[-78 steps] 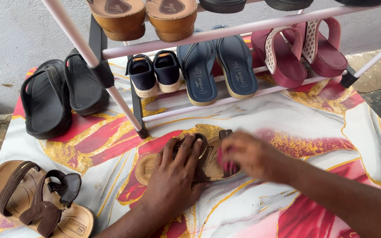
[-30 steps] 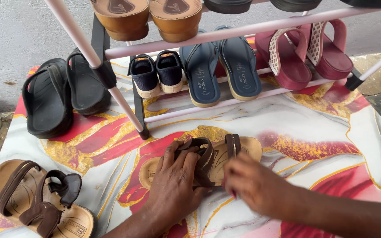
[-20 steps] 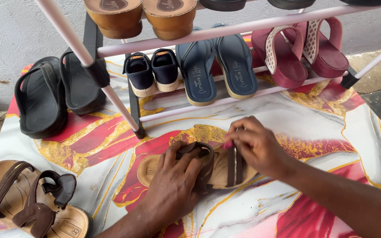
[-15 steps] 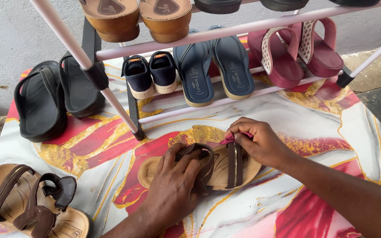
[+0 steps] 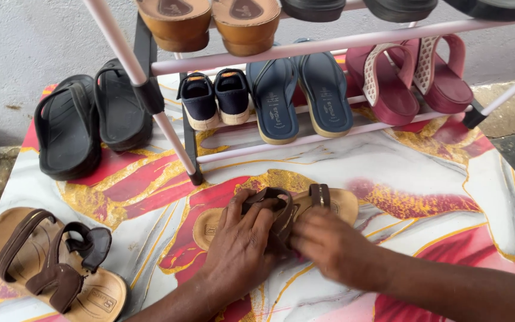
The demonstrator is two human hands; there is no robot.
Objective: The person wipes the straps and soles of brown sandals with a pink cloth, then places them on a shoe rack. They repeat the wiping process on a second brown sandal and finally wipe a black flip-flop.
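A tan sandal with dark brown straps lies on its sole on a marbled red, gold and white mat, just in front of the lower rail of a pink shoe rack. The person's left hand presses flat over the heel half of the sandal, fingers spread and reaching the back strap, not closed around anything. The right hand rests against the near edge of the sandal beside the middle strap; it is blurred, and whether its fingers pinch the strap cannot be told.

To the left of the sandal, at the mat's near corner, lies the matching brown sandal, its ankle strap undone and curled. Beyond that one, leaning by the rack's left leg, stands a pair of black slides.

On the rack's lower shelf, directly behind the held sandal, sit a pair of small navy shoes, a pair of blue flip-flops and, farther right, a pair of maroon wedge sandals with pale straps. On the shelf above rest the toes of tan wedge shoes and dark soles at the top edge.
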